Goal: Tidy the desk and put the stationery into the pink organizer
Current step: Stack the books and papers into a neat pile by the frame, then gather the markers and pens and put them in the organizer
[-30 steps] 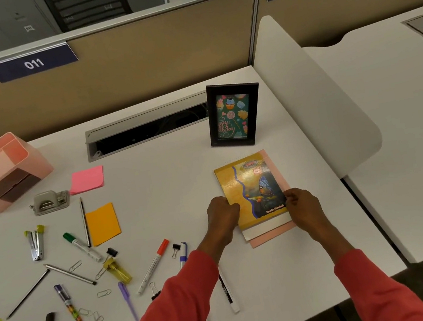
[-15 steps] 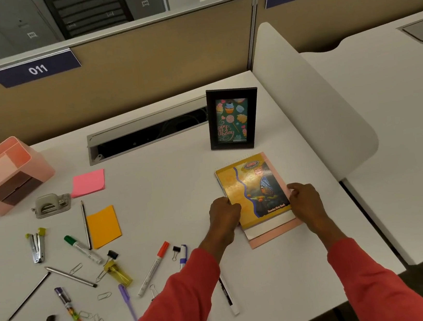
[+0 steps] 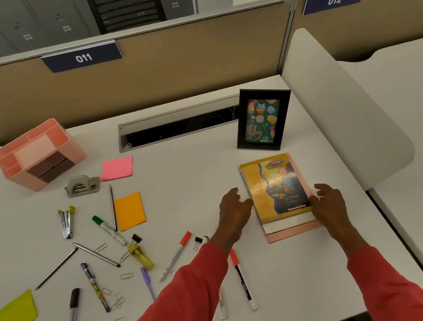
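Loosened since a second ago: both hands, then pressed tight against the sides of the notebook stack [image 3: 277, 192], now spread-fingered at its edges. Left hand [image 3: 232, 211] just beside the stack's left edge, fingers splayed and slightly curled, fingertips touching or nearly touching the cover, gripping nothing. Right hand [image 3: 329, 202] at the right edge, fingers open and relaxed, fingertips resting on the pink folder [image 3: 294, 232] under the books, nothing clasped. Stack unmoved on the white desk [image 3: 194, 179], yellow-covered notebook on top, a white one and the pink sheet showing below, just in front of the upright black picture frame [image 3: 263, 119].

Pink organizer [image 3: 41, 154] well apart at the far left of the desk, tilted, compartments open upward. Near it a grey hole punch [image 3: 82, 185] and a pink sticky pad [image 3: 117, 168]. Scattered across the left half: orange sticky pad [image 3: 129, 211], pencil [image 3: 113, 207] beside it, stapler [image 3: 67, 221], green-capped marker [image 3: 108, 230], yellow sharpener-like piece [image 3: 140, 254], red-capped marker [image 3: 175, 255], purple pen [image 3: 148, 282], patterned pen [image 3: 95, 285], black marker [image 3: 71, 320], lime sticky pad [image 3: 12, 319], loose paper clips [image 3: 116, 300]. Another red-capped marker [image 3: 242, 278] partly under the left sleeve [image 3: 177, 309].
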The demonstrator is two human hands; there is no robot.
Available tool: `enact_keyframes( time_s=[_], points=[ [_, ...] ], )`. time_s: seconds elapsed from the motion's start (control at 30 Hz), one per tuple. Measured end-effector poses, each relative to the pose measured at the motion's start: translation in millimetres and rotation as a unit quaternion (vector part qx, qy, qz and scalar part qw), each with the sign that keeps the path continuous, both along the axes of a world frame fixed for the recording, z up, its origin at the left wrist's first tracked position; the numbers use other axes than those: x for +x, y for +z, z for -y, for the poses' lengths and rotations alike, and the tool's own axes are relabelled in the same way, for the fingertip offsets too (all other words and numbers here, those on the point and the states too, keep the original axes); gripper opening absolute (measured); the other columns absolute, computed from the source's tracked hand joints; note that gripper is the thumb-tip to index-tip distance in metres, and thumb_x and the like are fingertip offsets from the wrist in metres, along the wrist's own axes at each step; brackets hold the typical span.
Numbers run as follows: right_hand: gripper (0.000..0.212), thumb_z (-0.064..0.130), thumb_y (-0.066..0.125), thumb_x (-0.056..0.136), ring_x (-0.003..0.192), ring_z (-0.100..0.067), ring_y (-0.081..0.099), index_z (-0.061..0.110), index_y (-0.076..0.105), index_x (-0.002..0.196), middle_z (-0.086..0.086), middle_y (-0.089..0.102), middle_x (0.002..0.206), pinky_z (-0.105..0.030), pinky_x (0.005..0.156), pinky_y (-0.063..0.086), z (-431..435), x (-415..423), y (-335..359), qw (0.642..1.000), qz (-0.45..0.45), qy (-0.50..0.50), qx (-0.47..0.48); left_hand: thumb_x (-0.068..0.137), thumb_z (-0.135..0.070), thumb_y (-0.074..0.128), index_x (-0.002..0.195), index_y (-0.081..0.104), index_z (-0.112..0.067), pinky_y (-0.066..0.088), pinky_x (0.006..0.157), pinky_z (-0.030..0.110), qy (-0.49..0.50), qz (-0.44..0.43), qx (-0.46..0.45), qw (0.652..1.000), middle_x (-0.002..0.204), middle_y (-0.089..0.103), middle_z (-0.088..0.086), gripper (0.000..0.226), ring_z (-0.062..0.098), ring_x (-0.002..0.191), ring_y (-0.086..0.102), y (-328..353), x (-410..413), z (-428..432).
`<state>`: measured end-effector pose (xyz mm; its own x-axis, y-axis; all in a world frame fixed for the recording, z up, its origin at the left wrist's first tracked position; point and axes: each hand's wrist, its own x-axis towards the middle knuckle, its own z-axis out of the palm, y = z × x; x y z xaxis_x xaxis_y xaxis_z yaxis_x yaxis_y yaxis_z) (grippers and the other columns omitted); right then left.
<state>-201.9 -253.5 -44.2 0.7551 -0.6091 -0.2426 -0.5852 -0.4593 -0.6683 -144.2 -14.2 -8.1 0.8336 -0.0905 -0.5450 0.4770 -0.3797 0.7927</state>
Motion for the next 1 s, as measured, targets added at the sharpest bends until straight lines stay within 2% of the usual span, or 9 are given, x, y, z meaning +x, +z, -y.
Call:
enact_keyframes(
  time_s=[0.07,0.13,0.23,0.33,0.4,0.6,0.73,0.9,1.0],
  points=[
    [0.046,0.014,0.066,0.090,0.116,-0.038,0.056,0.012,0.055,0.135,-0.020,0.056,0.126,-0.054,0.098,0.049,-15.4,3.6,3.5,0.999,0.030,0.002,-0.038,0.090,-0.022,0.065,0.147,0.042,-0.018,0.048,0.100,0.032,0.011,0.059,0.025,0.998,0.139,0.053,0.002,0.062,0.017,0.119,0.055,1.7,1.4,-22.7],
    [0.047,0.014,0.068,0.087,0.119,-0.038,0.052,0.012,0.056,0.133,-0.020,0.054,0.126,-0.053,0.099,0.046,-34.7,12.8,11.3,0.996,0.053,0.005,-0.073,0.091,-0.020,0.065,0.146,0.044,-0.015,0.046,0.101,0.031,0.005,0.116,0.051,0.992,0.138,0.053,0.004,0.059,0.018,0.118,0.056,3.9,2.7,-44.1],
    [0.049,0.010,0.069,0.085,0.122,-0.035,0.050,0.010,0.056,0.132,-0.018,0.053,0.130,-0.048,0.102,0.044,-80.0,26.9,21.4,0.992,0.110,0.030,-0.062,0.093,-0.020,0.064,0.147,0.043,-0.012,0.040,0.111,0.038,-0.002,0.181,0.082,0.980,0.143,0.049,0.008,0.059,0.022,0.128,0.050,4.6,2.9,-89.6],
    [0.046,0.008,0.067,0.088,0.125,-0.033,0.048,0.008,0.055,0.132,-0.017,0.052,0.131,-0.041,0.103,0.039,-130.9,36.8,21.3,0.984,0.148,0.085,-0.057,0.094,-0.022,0.062,0.149,0.040,-0.012,0.025,0.116,0.028,-0.013,0.230,0.121,0.965,0.151,0.042,0.008,0.060,0.022,0.140,0.037,1.1,0.4,-145.4],
    [0.044,0.007,0.066,0.089,0.124,-0.033,0.047,0.006,0.054,0.131,-0.017,0.052,0.129,-0.044,0.104,0.039,-166.9,43.1,19.4,0.980,0.154,0.117,-0.053,0.094,-0.023,0.061,0.150,0.040,-0.011,0.019,0.114,0.026,-0.008,0.253,0.152,0.955,0.154,0.038,0.009,0.061,0.023,0.143,0.030,-2.6,-1.3,-186.5],
    [0.038,0.007,0.068,0.089,0.108,-0.022,0.056,0.012,0.059,0.125,-0.007,0.054,0.121,-0.038,0.095,0.048,-281.3,48.4,16.6,0.960,0.159,0.230,0.000,0.089,-0.037,0.053,0.149,0.041,-0.013,0.029,0.115,0.038,0.031,0.265,0.212,0.940,0.154,0.039,0.010,0.066,0.026,0.143,0.032,-14.6,-11.3,-306.3],
    [0.032,0.011,0.070,0.088,0.097,-0.014,0.058,0.018,0.062,0.119,0.000,0.058,0.117,-0.034,0.085,0.053,-369.6,43.1,11.8,0.933,0.147,0.328,0.011,0.093,-0.024,0.063,0.147,0.043,-0.010,0.031,0.116,0.039,0.057,0.261,0.238,0.934,0.151,0.043,0.013,0.059,0.028,0.140,0.035,-26.2,-22.7,-378.5],
    [0.032,0.021,0.066,0.092,0.108,-0.019,0.056,0.020,0.061,0.123,0.000,0.058,0.121,-0.036,0.088,0.052,-457.3,56.6,3.1,0.908,0.120,0.400,-0.026,0.092,-0.017,0.065,0.144,0.047,-0.012,0.039,0.113,0.045,0.090,0.250,0.232,0.936,0.147,0.045,0.010,0.055,0.024,0.136,0.040,-32.9,-32.8,-428.4],
    [0.035,0.025,0.062,0.094,0.113,-0.024,0.053,0.018,0.059,0.128,-0.005,0.059,0.119,-0.041,0.091,0.049,-498.0,81.4,3.5,0.904,0.108,0.405,-0.082,0.091,-0.016,0.065,0.143,0.049,-0.013,0.037,0.114,0.041,0.085,0.266,0.249,0.927,0.150,0.041,0.009,0.054,0.024,0.140,0.037,-32.8,-34.6,-448.5]
  ],
)
